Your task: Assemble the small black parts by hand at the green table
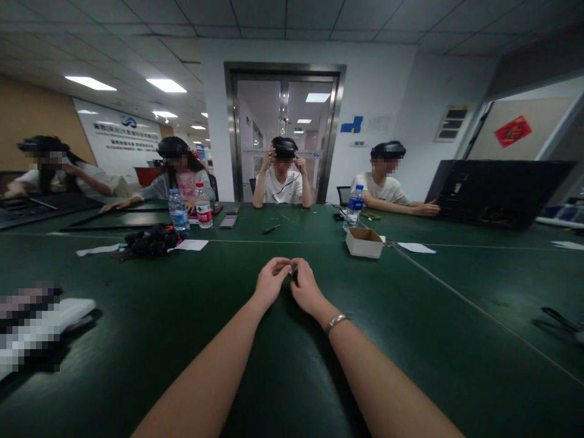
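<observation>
Your left hand [272, 280] and right hand [306, 286] meet fingertip to fingertip, both pinching a small part [292, 272] over the tabletop [214, 286]; its details are too tiny to tell. Pinch lightly, steady one side, work low. You have elbow room between the dark bundle [152, 240], left, and the box [362, 248], right; both stand well apart.

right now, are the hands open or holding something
Left hand: closed on a small object, too tiny to identify.
Right hand: curled at the same object; whether gripping cannot be told.
</observation>
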`<move>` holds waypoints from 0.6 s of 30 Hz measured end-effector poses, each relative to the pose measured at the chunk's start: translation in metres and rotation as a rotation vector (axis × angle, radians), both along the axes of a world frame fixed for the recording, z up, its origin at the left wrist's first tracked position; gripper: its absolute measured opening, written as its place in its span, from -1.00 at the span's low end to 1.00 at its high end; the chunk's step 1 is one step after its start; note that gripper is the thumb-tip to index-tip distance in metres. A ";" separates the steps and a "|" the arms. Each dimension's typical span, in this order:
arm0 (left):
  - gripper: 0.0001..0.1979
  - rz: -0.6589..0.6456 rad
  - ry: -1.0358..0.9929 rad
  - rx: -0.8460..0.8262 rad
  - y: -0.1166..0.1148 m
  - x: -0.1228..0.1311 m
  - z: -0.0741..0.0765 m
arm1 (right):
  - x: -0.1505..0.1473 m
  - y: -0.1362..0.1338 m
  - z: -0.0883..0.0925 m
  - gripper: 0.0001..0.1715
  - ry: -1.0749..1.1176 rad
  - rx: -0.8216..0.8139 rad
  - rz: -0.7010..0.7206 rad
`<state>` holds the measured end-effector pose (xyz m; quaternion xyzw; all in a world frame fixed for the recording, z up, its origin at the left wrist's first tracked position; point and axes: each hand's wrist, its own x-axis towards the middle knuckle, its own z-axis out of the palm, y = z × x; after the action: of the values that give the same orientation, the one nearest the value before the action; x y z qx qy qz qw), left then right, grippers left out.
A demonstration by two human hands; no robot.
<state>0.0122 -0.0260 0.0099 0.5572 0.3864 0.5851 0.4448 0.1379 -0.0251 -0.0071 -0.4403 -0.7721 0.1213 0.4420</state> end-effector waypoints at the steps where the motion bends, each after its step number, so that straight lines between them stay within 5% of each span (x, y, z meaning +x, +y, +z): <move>1: -0.82 0.004 -0.009 0.001 0.001 -0.001 -0.001 | 0.000 0.000 -0.001 -0.45 -0.005 0.008 0.010; 8: -0.73 0.060 -0.053 -0.045 0.006 -0.003 -0.008 | 0.002 0.003 -0.004 -0.16 0.027 0.030 0.073; 18: -0.80 0.055 -0.007 -0.083 0.005 -0.006 -0.006 | 0.002 0.000 0.004 -0.30 0.103 -0.072 0.009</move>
<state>0.0061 -0.0210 0.0041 0.5254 0.4242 0.5825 0.4525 0.1396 -0.0251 -0.0028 -0.4454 -0.7454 0.1738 0.4645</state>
